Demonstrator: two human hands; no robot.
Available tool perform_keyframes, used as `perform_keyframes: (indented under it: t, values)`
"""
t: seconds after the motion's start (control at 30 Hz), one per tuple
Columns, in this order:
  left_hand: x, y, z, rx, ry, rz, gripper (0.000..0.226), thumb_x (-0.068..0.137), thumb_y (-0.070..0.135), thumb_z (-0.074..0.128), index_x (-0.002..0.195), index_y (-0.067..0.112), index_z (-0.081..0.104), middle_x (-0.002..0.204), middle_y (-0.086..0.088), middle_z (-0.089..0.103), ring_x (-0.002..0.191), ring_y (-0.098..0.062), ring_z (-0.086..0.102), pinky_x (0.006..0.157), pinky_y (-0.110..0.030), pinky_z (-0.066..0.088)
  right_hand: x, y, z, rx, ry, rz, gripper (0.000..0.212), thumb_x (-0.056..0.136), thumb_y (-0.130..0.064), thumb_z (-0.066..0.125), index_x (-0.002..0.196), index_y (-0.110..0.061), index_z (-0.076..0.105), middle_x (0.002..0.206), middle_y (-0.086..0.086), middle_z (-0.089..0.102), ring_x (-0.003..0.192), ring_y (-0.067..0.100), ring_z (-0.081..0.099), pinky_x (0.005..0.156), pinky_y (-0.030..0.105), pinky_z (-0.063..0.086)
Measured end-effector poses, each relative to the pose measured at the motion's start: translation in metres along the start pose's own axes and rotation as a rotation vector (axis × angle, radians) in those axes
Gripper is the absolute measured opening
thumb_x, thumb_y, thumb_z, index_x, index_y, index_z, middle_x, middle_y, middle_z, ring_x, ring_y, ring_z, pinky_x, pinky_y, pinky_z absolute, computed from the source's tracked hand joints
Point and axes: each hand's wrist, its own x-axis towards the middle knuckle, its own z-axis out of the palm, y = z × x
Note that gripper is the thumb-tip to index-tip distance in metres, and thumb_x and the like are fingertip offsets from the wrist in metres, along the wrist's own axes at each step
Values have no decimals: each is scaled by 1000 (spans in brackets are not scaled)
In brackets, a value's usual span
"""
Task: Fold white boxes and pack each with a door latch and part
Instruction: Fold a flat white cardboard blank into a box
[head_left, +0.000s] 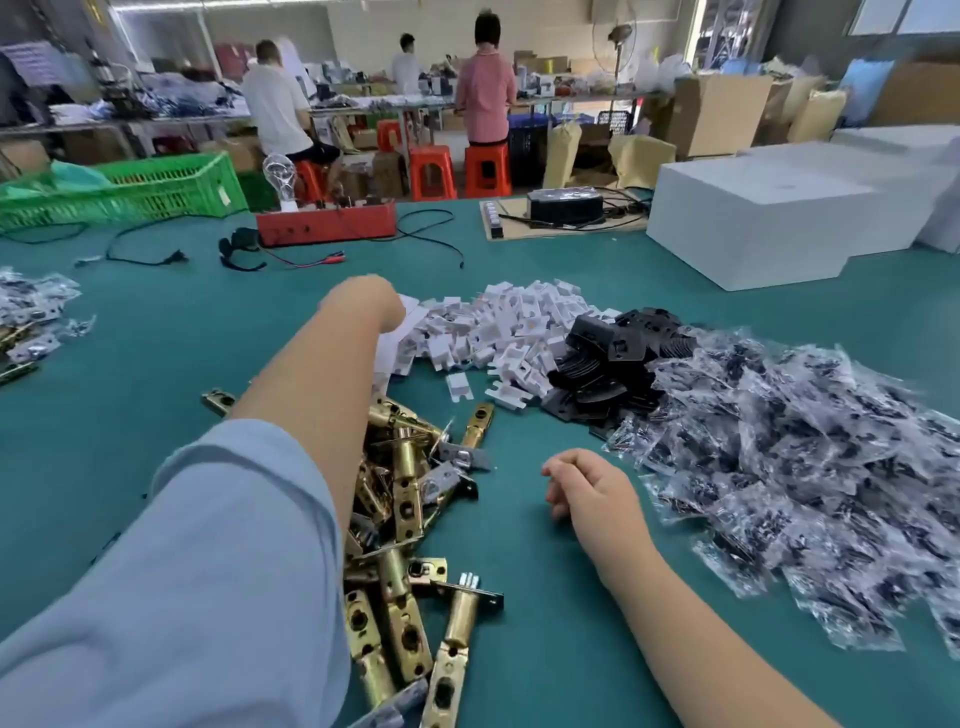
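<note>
The left hand (382, 301) reaches into the pile of flat white boxes (498, 332); its fingers are hidden, so their state cannot be told. The right hand (587, 486) rests loosely curled, holding nothing, on the green tabletop (545, 597), beside the brass door latches (410, 519) and the bagged parts (810, 457).

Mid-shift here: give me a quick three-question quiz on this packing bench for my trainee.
1. True or false: the right hand holds a latch.
2. Which pile does the left hand reach into? A) brass latches B) flat white boxes C) bagged parts
3. What lies between the flat white boxes and the bagged parts?

Key:
1. False; it rests on the green table, loosely curled, holding nothing.
2. B; its grip is hidden.
3. A pile of black plates.
</note>
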Motion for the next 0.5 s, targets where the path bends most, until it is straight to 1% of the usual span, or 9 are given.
perform_keyframes:
  t: [0.03,0.1,0.17,0.23,0.3,0.33,0.43,0.47,0.5]
  values:
    - [2,0,5,54,-61,-9,45,100,24,44,141,4,42,146,-17,43,129,-36,45,104,-45,39,1,1,0,-18,-11,-6,32,93,-19,53,66,-33,63,56,-10,59,51,5,51,50,14,42]
    - [3,-1,16,85,-118,-8,49,98,27,47,142,7,41,147,-15,42,130,-37,44,108,-47,39,3,2,-1,-26,-12,24,32,93,-19,53,66,-31,63,56,-11,59,51,4,51,51,14,42]
    - [-2,0,26,133,-174,-4,43,94,24,52,134,7,47,131,-13,51,121,-37,51,103,-49,44,2,4,-2,-10,-22,23,30,93,-19,53,66,-28,63,57,-10,59,51,4,52,50,12,42]
    - [-3,1,30,179,-202,12,33,91,20,53,123,10,51,115,-10,51,110,-35,55,92,-45,49,2,3,-3,-1,-22,29,28,93,-19,54,68,-26,64,58,-9,59,52,5,53,52,13,42]
    - [-6,3,25,220,-162,36,23,90,21,57,111,15,52,107,-7,51,97,-31,54,76,-38,47,2,2,-4,16,-19,29,26,93,-18,54,69,-23,64,57,-8,59,52,7,53,54,18,43]
    - [-8,3,23,229,-133,41,19,90,24,60,105,16,51,103,-6,51,93,-29,52,71,-36,44,1,2,-4,26,-18,33,25,93,-17,53,70,-22,64,57,-8,58,51,8,52,55,20,43]
    - [-13,-2,20,209,-56,52,20,90,26,62,97,12,50,92,-5,52,89,-28,50,68,-35,43,0,0,-5,66,-13,37,24,91,-15,54,70,-19,64,55,-6,57,50,9,51,53,20,43]
    - [-12,-3,19,183,-40,58,19,91,23,59,99,7,54,87,-6,52,87,-28,52,69,-35,45,0,0,-5,76,-11,37,24,91,-14,54,70,-19,64,55,-6,57,50,9,51,52,18,43]
    - [-12,-3,18,160,-29,68,19,92,19,55,105,5,58,84,-7,53,86,-29,53,70,-36,47,-1,0,-6,83,-10,36,24,92,-14,54,70,-19,64,55,-6,57,50,9,51,51,17,43]
